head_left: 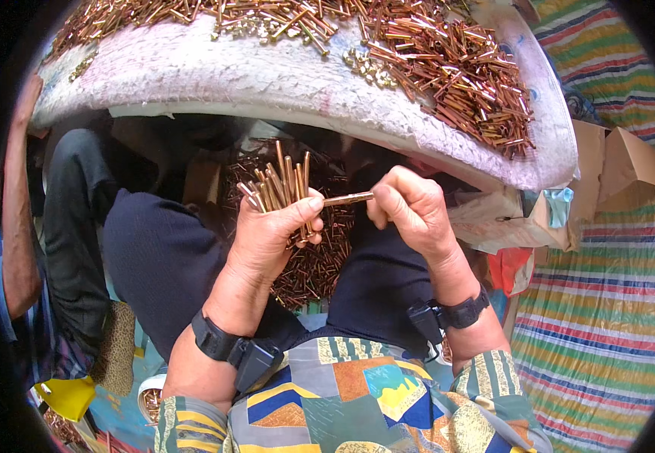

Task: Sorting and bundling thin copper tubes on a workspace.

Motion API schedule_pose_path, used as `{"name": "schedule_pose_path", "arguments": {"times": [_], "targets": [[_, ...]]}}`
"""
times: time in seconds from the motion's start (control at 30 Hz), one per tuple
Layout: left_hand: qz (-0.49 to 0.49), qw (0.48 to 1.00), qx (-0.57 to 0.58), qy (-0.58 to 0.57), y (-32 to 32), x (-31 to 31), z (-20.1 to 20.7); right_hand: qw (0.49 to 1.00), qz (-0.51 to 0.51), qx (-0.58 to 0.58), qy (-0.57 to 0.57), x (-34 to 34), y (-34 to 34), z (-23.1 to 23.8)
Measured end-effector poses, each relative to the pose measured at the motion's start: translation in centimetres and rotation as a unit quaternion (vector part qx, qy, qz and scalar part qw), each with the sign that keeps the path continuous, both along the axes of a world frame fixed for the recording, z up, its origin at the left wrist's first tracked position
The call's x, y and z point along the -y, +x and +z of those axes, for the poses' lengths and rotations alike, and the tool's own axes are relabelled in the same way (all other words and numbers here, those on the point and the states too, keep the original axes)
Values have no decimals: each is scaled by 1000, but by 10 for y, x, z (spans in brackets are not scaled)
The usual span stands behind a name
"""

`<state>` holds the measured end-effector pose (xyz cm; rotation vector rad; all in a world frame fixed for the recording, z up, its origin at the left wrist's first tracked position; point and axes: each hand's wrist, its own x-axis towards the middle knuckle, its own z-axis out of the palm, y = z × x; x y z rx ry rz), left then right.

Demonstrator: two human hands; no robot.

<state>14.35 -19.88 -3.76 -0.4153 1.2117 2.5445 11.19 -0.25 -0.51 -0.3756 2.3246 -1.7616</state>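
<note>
My left hand [261, 240] is closed around a bunch of slim copper-coloured metal rods [280, 185], which fan upward out of the fist. Between its thumb and fingers, one single rod [348, 198] points sideways to the right. The right end of this rod meets the curled fingers of my right hand [416, 210], pinched around it; whatever else those fingertips hold is hidden. Below both hands, between my knees, lies a heap of similar rods [316, 264]. More rods [467, 79] are piled on the pale, cloth-covered table [191, 75] ahead.
Small brass-coloured pieces [370, 69] lie beside the table's rods. Another person's arm [21, 204] rests at the left. Cardboard [629, 170] stands at the right, by a striped sheet [599, 325]. A white bucket [150, 396] and a yellow object [67, 396] sit lower left.
</note>
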Motion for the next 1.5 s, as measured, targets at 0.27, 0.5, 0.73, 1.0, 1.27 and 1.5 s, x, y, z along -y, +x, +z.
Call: {"name": "schedule_pose_path", "arguments": {"times": [0.27,0.5,0.73,1.0,1.27,1.5], "targets": [[-11,1000,1,-11,0,1,0,1000,-8,-1,-2,1,3,-5],[-44,999,14,19,-1,2,0,997,-49,-49,-19,9,11,-11],[-90,996,-12,-13,-2,5,1,985,-55,-71,147,-1,7,-10],[-129,986,-89,-56,1,-1,0,998,-11,-51,40,41,-3,-14],[-76,997,0,-27,-6,-9,-1,991,-120,-59,-18,14,10,-6],[-106,993,32,-28,1,-30,-3,978,-170,-119,6,8,18,-14]]}}
